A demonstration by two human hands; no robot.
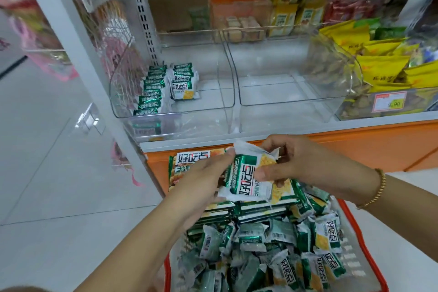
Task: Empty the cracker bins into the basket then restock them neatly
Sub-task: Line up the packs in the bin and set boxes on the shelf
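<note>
Both hands hold a small bunch of green-and-white cracker packets (pixel 246 178) above the basket (pixel 350 211). My left hand (pixel 203 178) grips the bunch from the left, and my right hand (pixel 291 161) pinches it from the right, thumb on the front. The red-rimmed basket below is heaped with several loose packets (pixel 272 249) and flat stacks. On the shelf, the left clear bin (pixel 213 106) has a neat row of packets (pixel 151 90) standing along its left wall, with a second short row (pixel 184 82) beside it. The right clear bin (pixel 284 99) holds nothing.
A bin of yellow snack bags (pixel 384 64) with a price tag (pixel 388 101) stands to the right. Behind are bins of other snacks (pixel 244 26). An orange cabinet front (pixel 369 147) runs under the shelf. White tiled floor (pixel 47 173) lies to the left.
</note>
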